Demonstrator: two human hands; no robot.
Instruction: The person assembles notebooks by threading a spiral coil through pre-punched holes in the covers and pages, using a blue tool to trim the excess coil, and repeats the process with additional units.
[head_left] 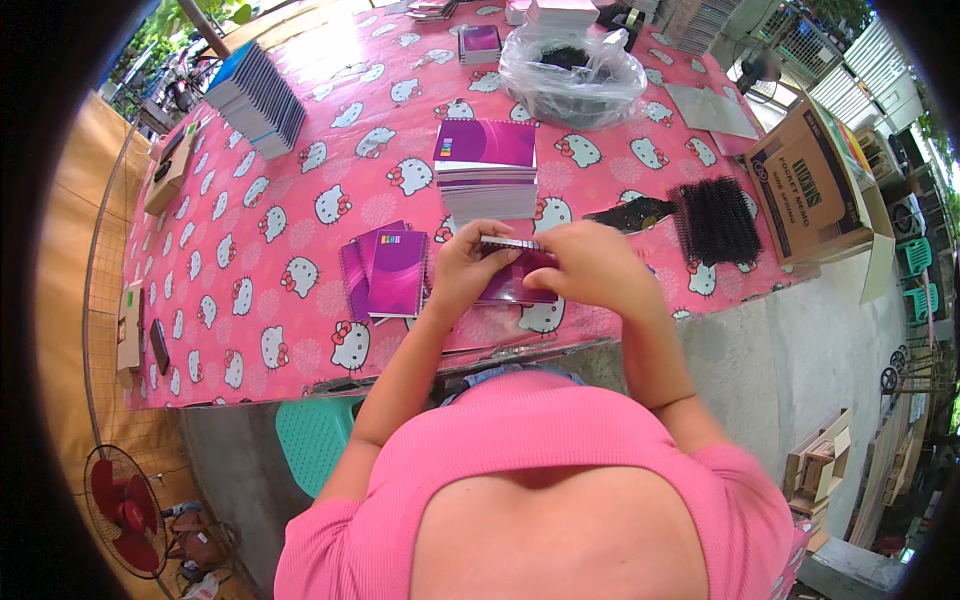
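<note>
The purple notebook [512, 287] is between the two hands, just inside the near edge of the worktop [325, 375]; whether its lower part rests there, I cannot tell. The grip of the left hand [468, 268] is closed, pinching the far edge between thumb and fingers. The right hand [592, 264] bends over the right part, but its fingertips are hidden, so I cannot tell if its grip is closed. I judge the notebook light, fairly stiff when shut, with a glossy cover that can slip a little; the bound edge seems the firm place to hold, though a hard squeeze could deform the binding. At six o'clock the worktop edge and the person's body leave little room. At nine o'clock, near the left hand, two overlapping purple notebooks [396, 277] limit a low sweep. Slightly left of twelve o'clock, just beyond the hands, stands a tall notebook stack [488, 192], which a push could topple. Between two and three o'clock lie black spiral coils [716, 225], easy to catch, with a cardboard box [812, 195] behind them. The widest room opens toward ten o'clock, before the blue-topped stack [258, 100]; farther, near half past twelve, sits a clear plastic bag [572, 98].
</note>
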